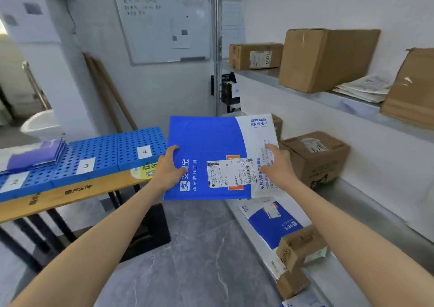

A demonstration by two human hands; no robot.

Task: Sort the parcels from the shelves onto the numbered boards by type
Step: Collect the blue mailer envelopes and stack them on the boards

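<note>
Room: a storage room with a grey marbled floor (199, 248), metal shelving along the right and a wooden desk (70, 196) on the left.
Progress: judged early. Only a stack of purple mailers (37, 154) lies on the boards, while cartons and mailers sit on every shelf level in view, so most of the sorting seems left to do.
Lower shelf (352, 271): a second blue-and-white mailer (272, 224) lies flat, partly under a small carton (300, 245). Another small carton (291, 283) sits just in front of it.
Left hand (168, 166): clamped on the held mailer's left edge, thumb on top, fingers hidden beneath.
Right hand (277, 163): gripping the white right-hand part, thumb pressed on the printed face, fingers under it.
Held mailer (211, 158): blue and white, label side up, carried in the air between the shelving and the desk. Its left edge is close to board 4.
Boards: blue perforated panels on the desk. Board 3 (94, 156) and board 4 (141, 144) are bare, and the purple stack lies by the label 2.
Middle shelf: one taped carton (314, 156) beyond the right hand.
Upper shelf (328, 96): three cartons, the largest (326, 58) in the middle, with white paper packets (366, 88) beside it.
Far wall: a whiteboard (164, 25), its writing too blurred to read.
</note>
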